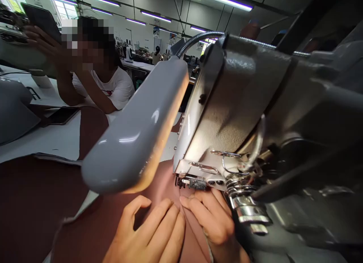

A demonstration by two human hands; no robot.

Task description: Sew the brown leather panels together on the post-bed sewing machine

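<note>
A sheet of brown leather-like material (pixel 93 225) lies under the head of a grey industrial sewing machine (pixel 244 104). My left hand (pixel 147 234) rests flat on the material, fingers stretched toward the needle area (pixel 195 183). My right hand (pixel 211 215) lies beside it, fingers extended and pressing the material just below the presser foot. The fingertips of both hands almost touch along a seam line. The needle itself is hidden by the machine head.
A grey lamp head (pixel 136 134) on a gooseneck hangs over the work. More brown material (pixel 31 202) covers the white table (pixel 56 138) at left. Across the table a person in a white shirt (pixel 113 87) leans on elbows holding a phone (pixel 42 19).
</note>
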